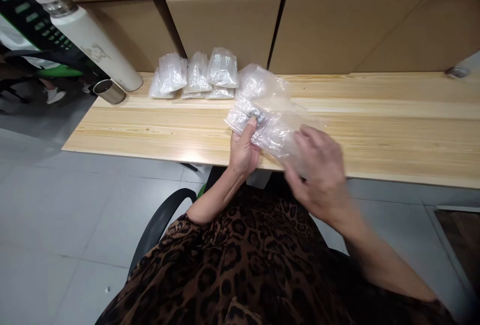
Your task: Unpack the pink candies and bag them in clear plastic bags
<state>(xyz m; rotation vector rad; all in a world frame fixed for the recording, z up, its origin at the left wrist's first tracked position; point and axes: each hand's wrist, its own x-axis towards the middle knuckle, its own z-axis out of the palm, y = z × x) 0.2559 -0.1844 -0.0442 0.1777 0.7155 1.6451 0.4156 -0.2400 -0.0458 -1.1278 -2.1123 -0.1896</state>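
Standing behind the clear bag are cartons, left of it packets and a bottle; the left hand pinches it, the right hand too blurred to tell.

1. Right of the right grip, a sideways pass is allowed along the table.
2. Left of the left grip, a strip of table is left open, bounded beyond by packed bags and farther left by a metal cup and white bottle.
3. Between the grips, passage is obstructed by crumpled clear plastic.
4. Beyond both, reach is blocked by cardboard boxes.
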